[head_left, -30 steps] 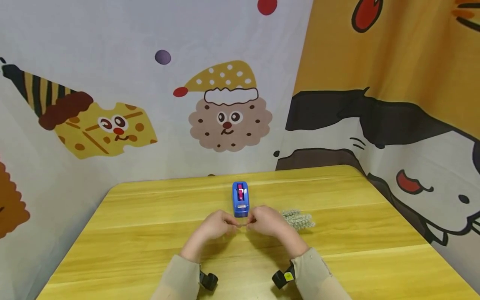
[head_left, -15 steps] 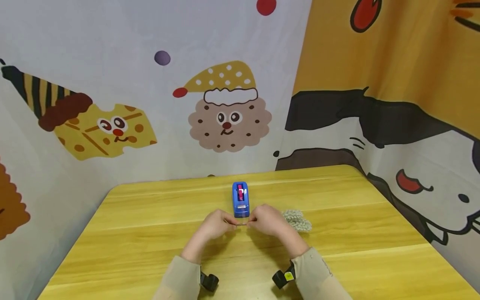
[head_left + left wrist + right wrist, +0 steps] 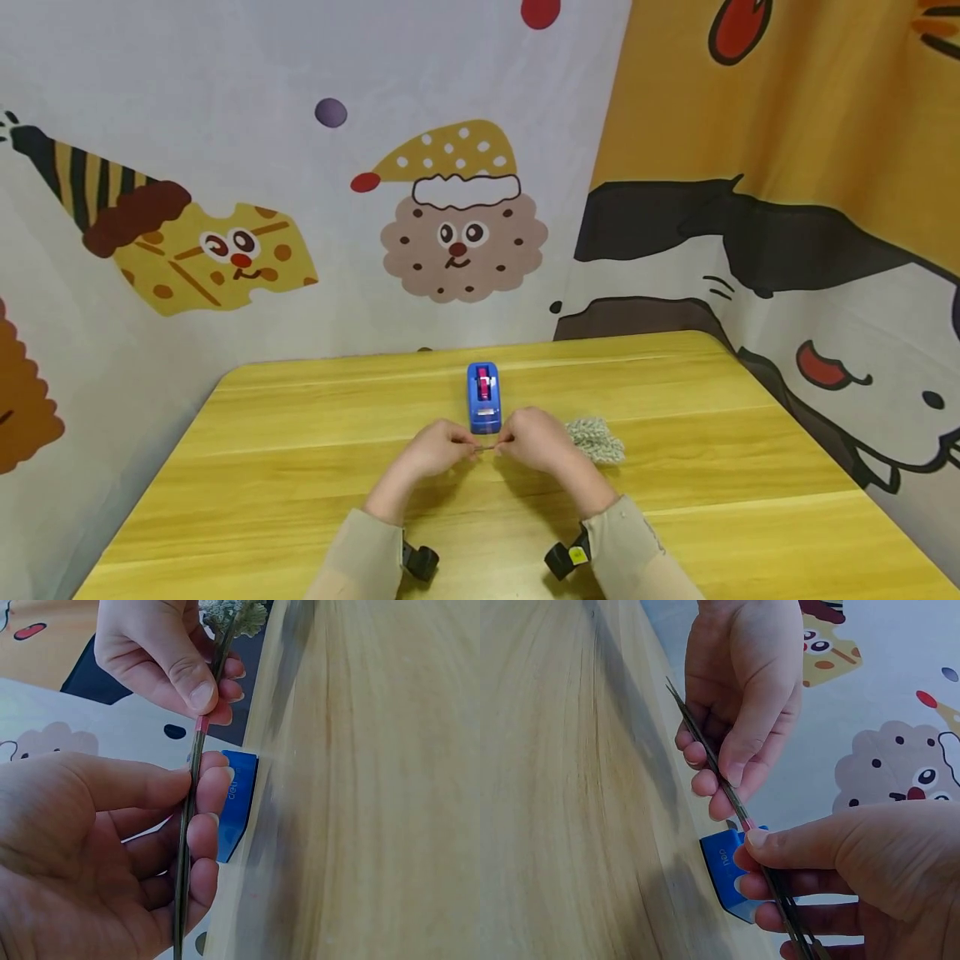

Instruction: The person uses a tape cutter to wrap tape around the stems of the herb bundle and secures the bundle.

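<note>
A bunch of dried flowers with fluffy, pale grey-green heads [image 3: 595, 440] is held sideways between both hands, low over the table. My left hand [image 3: 435, 447] pinches its thin dark stems [image 3: 183, 862] between thumb and fingers, toward the cut ends. Closer to the heads, my right hand [image 3: 536, 439] grips the same stems, thumb on top. A narrow pink band [image 3: 748, 824] circles the stems in the short gap between the hands, right at the right thumb tip. Just beyond the fingers stands a blue tape dispenser [image 3: 483, 398] with a pink-red core.
The wooden table [image 3: 300, 417] reaches back to a white cloth wall [image 3: 247, 67] printed with cartoon figures. A yellow-orange printed part [image 3: 675, 100] hangs at the right. Dark cameras [image 3: 420, 563] sit at both sleeve cuffs.
The flower heads have shifted slightly left and look more bunched, as if the stems turned a little. Both hands keep nearly the same place, and the dispenser stays put.
</note>
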The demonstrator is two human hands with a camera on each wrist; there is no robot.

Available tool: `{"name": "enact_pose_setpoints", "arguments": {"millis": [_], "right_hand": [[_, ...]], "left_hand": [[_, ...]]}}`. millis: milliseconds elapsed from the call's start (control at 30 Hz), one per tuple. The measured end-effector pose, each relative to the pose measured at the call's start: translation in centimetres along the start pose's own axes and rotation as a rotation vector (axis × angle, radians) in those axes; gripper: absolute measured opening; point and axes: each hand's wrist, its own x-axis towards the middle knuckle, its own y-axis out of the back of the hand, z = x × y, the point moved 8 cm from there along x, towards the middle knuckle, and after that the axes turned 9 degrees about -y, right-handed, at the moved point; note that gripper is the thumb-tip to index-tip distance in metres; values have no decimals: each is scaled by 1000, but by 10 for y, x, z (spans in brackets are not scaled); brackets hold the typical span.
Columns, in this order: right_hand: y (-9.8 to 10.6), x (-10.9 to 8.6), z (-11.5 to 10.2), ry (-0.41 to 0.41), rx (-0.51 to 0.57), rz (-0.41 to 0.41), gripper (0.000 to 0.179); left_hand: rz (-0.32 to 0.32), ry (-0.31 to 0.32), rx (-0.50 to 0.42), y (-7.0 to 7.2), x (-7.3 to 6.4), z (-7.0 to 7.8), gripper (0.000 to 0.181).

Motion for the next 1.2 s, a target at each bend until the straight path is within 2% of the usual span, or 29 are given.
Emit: {"name": "enact_pose_setpoints", "arguments": {"millis": [300, 700, 967, 1200], "right_hand": [[-1, 0, -1, -29, 5, -26, 9], [2, 2, -3, -61, -64, 22, 7], [4, 2, -6, -37, -88, 88, 7], [2, 1, -7, -23, -99, 108, 10]], "left_hand": [[31, 0, 19, 4, 0, 2, 11], [72, 10, 65, 8, 2, 2, 9], [59, 0, 84, 7, 3, 0, 15], [9, 16, 75, 2, 2, -3, 19]]}}
